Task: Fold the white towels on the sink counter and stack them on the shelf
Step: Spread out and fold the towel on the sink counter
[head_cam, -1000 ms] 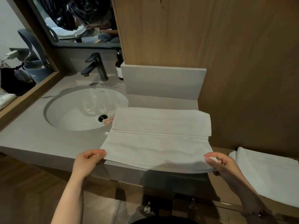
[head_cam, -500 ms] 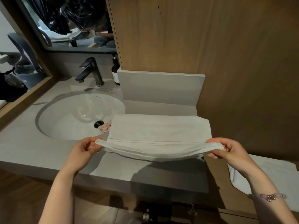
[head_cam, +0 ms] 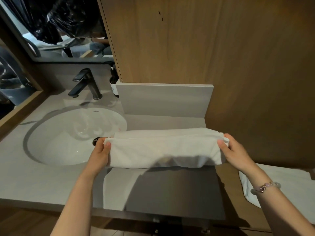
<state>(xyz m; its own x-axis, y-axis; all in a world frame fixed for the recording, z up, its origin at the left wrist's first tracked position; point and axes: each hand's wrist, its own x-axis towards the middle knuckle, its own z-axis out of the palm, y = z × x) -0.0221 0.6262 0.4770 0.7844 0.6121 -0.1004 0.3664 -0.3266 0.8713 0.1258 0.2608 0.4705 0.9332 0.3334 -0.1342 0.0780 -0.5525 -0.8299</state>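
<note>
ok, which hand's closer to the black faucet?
Left. The left hand grips the towel's sink-side end, across the basin from the faucet; the right hand grips the opposite end, by the wood panel.

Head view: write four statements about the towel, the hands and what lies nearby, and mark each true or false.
1. The left hand and the right hand each grip one end of the white towel. True.
2. The white towel is spread out flat in a single layer. False: it is folded over into a long narrow band.
3. A second towel lies on a lower wooden surface to the right of the counter. True.
4. The bead bracelet sits on the left wrist. False: it is on the right wrist.
</note>
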